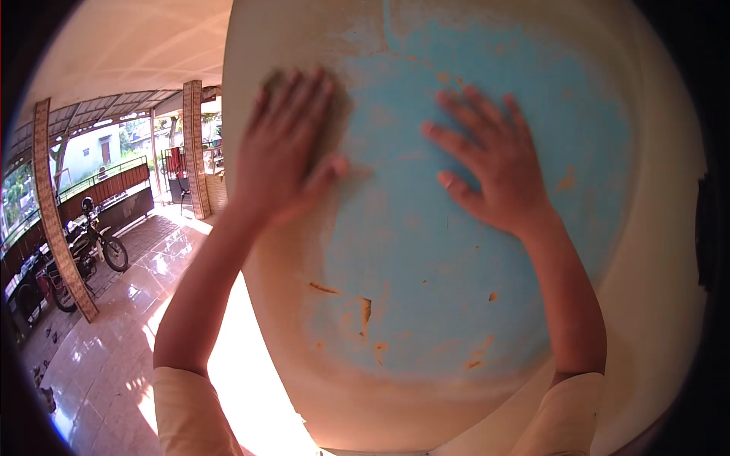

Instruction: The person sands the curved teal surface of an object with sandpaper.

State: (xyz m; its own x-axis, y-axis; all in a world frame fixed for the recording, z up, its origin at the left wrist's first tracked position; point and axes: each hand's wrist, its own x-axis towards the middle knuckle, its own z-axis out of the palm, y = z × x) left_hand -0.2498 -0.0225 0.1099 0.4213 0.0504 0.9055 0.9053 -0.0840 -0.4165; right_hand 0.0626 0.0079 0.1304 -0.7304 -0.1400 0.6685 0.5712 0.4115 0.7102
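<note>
Both arms reach up to a pale wall that bears a large blue patch with worn, chipped spots. My left hand lies flat near the patch's left edge, fingers stretched upward and slightly blurred. On the blue area my right hand rests with its fingers spread. Neither hand holds anything that shows. Below the hands, a dark chip and a crack mark the surface. Smaller orange-brown chips are scattered over the blue.
To the left is a tiled porch floor with bright sunlight on it. A motorcycle stands behind a tiled pillar. Another pillar rises closer to the wall. A dark object sits at the right edge.
</note>
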